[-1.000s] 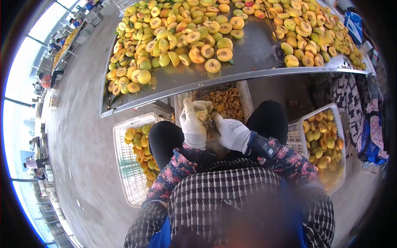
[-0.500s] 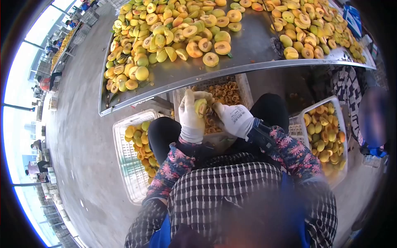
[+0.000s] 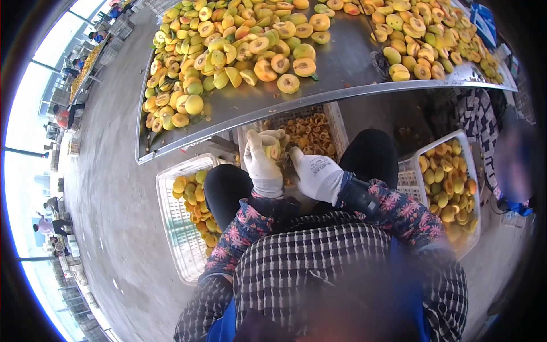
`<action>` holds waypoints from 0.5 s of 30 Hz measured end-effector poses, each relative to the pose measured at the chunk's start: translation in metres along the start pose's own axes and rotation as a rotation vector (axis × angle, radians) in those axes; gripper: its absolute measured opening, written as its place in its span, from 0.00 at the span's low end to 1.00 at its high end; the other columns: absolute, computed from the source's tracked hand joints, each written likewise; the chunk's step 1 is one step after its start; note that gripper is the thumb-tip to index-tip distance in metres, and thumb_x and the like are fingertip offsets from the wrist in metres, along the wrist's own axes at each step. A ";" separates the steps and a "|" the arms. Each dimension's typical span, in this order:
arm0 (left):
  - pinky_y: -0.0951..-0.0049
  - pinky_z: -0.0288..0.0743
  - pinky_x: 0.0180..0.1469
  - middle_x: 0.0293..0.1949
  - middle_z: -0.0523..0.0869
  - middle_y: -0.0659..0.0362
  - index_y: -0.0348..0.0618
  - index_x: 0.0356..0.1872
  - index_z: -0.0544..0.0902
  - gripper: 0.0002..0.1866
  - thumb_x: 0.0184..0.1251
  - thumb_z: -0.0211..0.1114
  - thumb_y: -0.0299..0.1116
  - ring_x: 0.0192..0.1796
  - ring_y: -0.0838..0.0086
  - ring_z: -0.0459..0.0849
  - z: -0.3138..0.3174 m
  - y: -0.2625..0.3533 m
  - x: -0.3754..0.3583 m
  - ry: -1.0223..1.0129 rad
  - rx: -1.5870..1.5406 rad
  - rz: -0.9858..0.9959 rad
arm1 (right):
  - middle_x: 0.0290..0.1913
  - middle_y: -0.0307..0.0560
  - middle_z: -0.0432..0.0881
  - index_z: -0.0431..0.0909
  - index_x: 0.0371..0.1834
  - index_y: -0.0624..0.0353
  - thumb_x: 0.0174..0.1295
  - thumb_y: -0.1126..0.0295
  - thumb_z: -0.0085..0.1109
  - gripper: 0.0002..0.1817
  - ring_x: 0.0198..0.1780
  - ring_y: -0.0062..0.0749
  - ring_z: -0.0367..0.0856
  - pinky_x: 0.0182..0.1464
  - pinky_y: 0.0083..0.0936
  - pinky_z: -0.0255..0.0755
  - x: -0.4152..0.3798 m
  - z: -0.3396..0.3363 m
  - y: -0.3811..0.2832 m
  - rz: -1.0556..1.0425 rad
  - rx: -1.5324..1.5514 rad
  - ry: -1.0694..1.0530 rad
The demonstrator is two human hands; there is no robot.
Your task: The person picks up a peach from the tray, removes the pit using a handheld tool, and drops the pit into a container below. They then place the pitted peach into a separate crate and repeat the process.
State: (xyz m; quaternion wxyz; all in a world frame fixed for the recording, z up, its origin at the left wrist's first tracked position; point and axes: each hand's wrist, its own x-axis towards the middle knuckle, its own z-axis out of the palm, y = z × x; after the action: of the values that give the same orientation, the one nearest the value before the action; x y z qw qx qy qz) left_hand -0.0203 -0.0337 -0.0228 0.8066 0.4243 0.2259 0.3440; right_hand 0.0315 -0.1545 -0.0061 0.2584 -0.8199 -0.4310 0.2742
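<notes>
While your left hand (image 3: 263, 165) keeps its gloved fingers curled around the fruit half (image 3: 273, 150) at the centre of the frame, your right hand (image 3: 315, 174) has slid down a little from where it was half a second ago, its fingertips still pressed against the fruit's right side. The right fingers are bunched tight; whether they pinch a small tool or the stone itself I cannot tell, since the glove hides it. The fruit sits above your knees, over the middle crate (image 3: 336, 128) that holds darker orange scraps, just below the edge of the metal table (image 3: 342, 74).

A second ago you held the fruit slightly to the right and more upright; now it is tilted toward your left palm, cut face turned to the right hand. To my eye that suggests you are partway through working the stone out, not finished, because nothing has dropped and both hands stay closed on the same piece.

The heap of halved fruit (image 3: 239, 51) in the upper part of the frame has not changed. The left crate (image 3: 171, 228) at lower left and the right crate (image 3: 464, 165) at the right edge hold yellow pieces as before.
</notes>
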 end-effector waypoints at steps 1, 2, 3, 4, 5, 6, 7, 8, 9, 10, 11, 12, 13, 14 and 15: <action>0.63 0.81 0.47 0.37 0.84 0.48 0.35 0.26 0.75 0.26 0.78 0.49 0.48 0.39 0.62 0.84 -0.001 0.000 0.000 0.003 -0.003 -0.008 | 0.36 0.64 0.83 0.66 0.47 0.65 0.64 0.65 0.50 0.16 0.40 0.58 0.83 0.42 0.45 0.75 -0.001 0.001 0.000 -0.018 0.058 0.009; 0.63 0.81 0.45 0.37 0.84 0.48 0.36 0.27 0.74 0.26 0.78 0.49 0.50 0.38 0.61 0.84 -0.003 -0.001 0.001 -0.020 0.030 -0.004 | 0.36 0.64 0.83 0.66 0.47 0.66 0.64 0.65 0.50 0.15 0.41 0.59 0.83 0.43 0.45 0.75 -0.002 0.001 0.001 -0.038 0.117 0.017; 0.63 0.81 0.44 0.36 0.83 0.48 0.37 0.28 0.74 0.26 0.77 0.49 0.52 0.37 0.61 0.84 -0.006 -0.001 0.002 -0.043 0.064 0.001 | 0.37 0.65 0.83 0.66 0.47 0.66 0.63 0.66 0.50 0.15 0.41 0.59 0.83 0.44 0.45 0.75 -0.003 0.002 0.001 -0.060 0.177 0.026; 0.63 0.81 0.43 0.36 0.83 0.49 0.37 0.29 0.73 0.26 0.77 0.49 0.53 0.37 0.60 0.84 -0.007 -0.002 0.004 -0.065 0.099 0.005 | 0.34 0.64 0.82 0.66 0.48 0.67 0.62 0.66 0.51 0.17 0.38 0.59 0.82 0.41 0.46 0.74 -0.001 0.003 0.003 -0.068 0.121 0.043; 0.63 0.81 0.42 0.35 0.83 0.48 0.38 0.29 0.73 0.26 0.77 0.49 0.53 0.36 0.60 0.84 -0.007 -0.002 0.004 -0.057 0.114 0.003 | 0.31 0.63 0.81 0.65 0.49 0.68 0.62 0.66 0.53 0.18 0.36 0.59 0.82 0.38 0.46 0.74 0.001 0.006 0.006 -0.077 0.068 0.061; 0.64 0.81 0.41 0.35 0.83 0.48 0.38 0.29 0.73 0.26 0.77 0.48 0.53 0.35 0.60 0.84 -0.007 -0.002 0.005 -0.054 0.132 -0.001 | 0.28 0.63 0.81 0.65 0.49 0.68 0.61 0.67 0.54 0.19 0.33 0.59 0.82 0.36 0.46 0.73 0.001 0.009 0.009 -0.083 0.016 0.083; 0.64 0.81 0.40 0.34 0.83 0.48 0.38 0.29 0.73 0.26 0.77 0.48 0.53 0.34 0.61 0.84 -0.006 -0.002 0.005 -0.049 0.149 -0.004 | 0.28 0.63 0.81 0.65 0.49 0.68 0.61 0.66 0.54 0.19 0.33 0.59 0.81 0.36 0.46 0.73 0.001 0.012 0.010 -0.086 0.039 0.087; 0.64 0.81 0.40 0.34 0.83 0.48 0.38 0.29 0.73 0.26 0.77 0.48 0.53 0.34 0.61 0.84 -0.007 -0.002 0.005 -0.043 0.147 -0.031 | 0.28 0.63 0.81 0.65 0.49 0.68 0.61 0.66 0.54 0.19 0.34 0.60 0.81 0.36 0.46 0.73 0.001 0.016 0.010 -0.089 0.062 0.089; 0.64 0.80 0.40 0.33 0.83 0.48 0.38 0.29 0.73 0.26 0.77 0.48 0.53 0.34 0.61 0.84 -0.007 -0.002 0.006 -0.037 0.144 -0.057 | 0.28 0.63 0.81 0.65 0.48 0.68 0.61 0.66 0.54 0.18 0.34 0.60 0.81 0.36 0.46 0.73 0.002 0.018 0.010 -0.093 0.084 0.092; 0.65 0.80 0.40 0.33 0.83 0.47 0.38 0.29 0.73 0.26 0.77 0.48 0.53 0.34 0.61 0.84 -0.008 -0.002 0.006 -0.029 0.141 -0.084 | 0.29 0.64 0.81 0.65 0.48 0.69 0.61 0.66 0.54 0.18 0.34 0.60 0.81 0.37 0.47 0.73 0.003 0.022 0.012 -0.118 0.136 0.097; 0.64 0.80 0.40 0.33 0.83 0.47 0.38 0.28 0.73 0.26 0.77 0.48 0.53 0.34 0.61 0.84 -0.010 -0.002 0.006 -0.030 0.156 -0.082 | 0.29 0.64 0.81 0.65 0.48 0.69 0.61 0.67 0.54 0.18 0.35 0.61 0.81 0.38 0.47 0.73 0.003 0.025 0.013 -0.141 0.189 0.099; 0.64 0.80 0.40 0.32 0.83 0.47 0.38 0.28 0.72 0.26 0.77 0.48 0.53 0.34 0.61 0.84 -0.010 -0.002 0.005 -0.035 0.170 -0.081 | 0.30 0.65 0.81 0.65 0.48 0.69 0.61 0.67 0.54 0.18 0.35 0.61 0.81 0.38 0.47 0.73 0.001 0.023 0.011 -0.160 0.241 0.106; 0.64 0.80 0.40 0.32 0.83 0.47 0.38 0.28 0.72 0.26 0.77 0.48 0.53 0.34 0.61 0.84 -0.009 -0.003 0.005 -0.042 0.183 -0.078 | 0.34 0.66 0.81 0.66 0.50 0.69 0.63 0.65 0.52 0.19 0.39 0.61 0.81 0.41 0.47 0.73 -0.001 0.017 0.008 -0.091 0.201 0.047; 0.63 0.80 0.41 0.31 0.83 0.48 0.39 0.27 0.72 0.26 0.77 0.49 0.52 0.33 0.60 0.84 -0.010 -0.001 0.010 -0.101 0.190 -0.118 | 0.38 0.66 0.82 0.66 0.51 0.68 0.64 0.64 0.51 0.19 0.42 0.61 0.81 0.44 0.46 0.73 -0.001 0.007 0.005 -0.026 0.159 -0.011; 0.62 0.80 0.41 0.30 0.83 0.48 0.39 0.27 0.72 0.25 0.76 0.50 0.52 0.33 0.59 0.84 -0.012 0.002 0.017 -0.157 0.199 -0.157 | 0.42 0.67 0.82 0.67 0.52 0.68 0.65 0.63 0.50 0.20 0.46 0.60 0.81 0.47 0.46 0.73 0.001 -0.001 0.001 0.036 0.118 -0.071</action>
State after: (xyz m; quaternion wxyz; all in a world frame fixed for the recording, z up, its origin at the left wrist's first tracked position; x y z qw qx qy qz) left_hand -0.0181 -0.0138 -0.0291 0.8002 0.5088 0.2276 0.2215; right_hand 0.0336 -0.1542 -0.0062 0.2861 -0.8005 -0.4083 0.3325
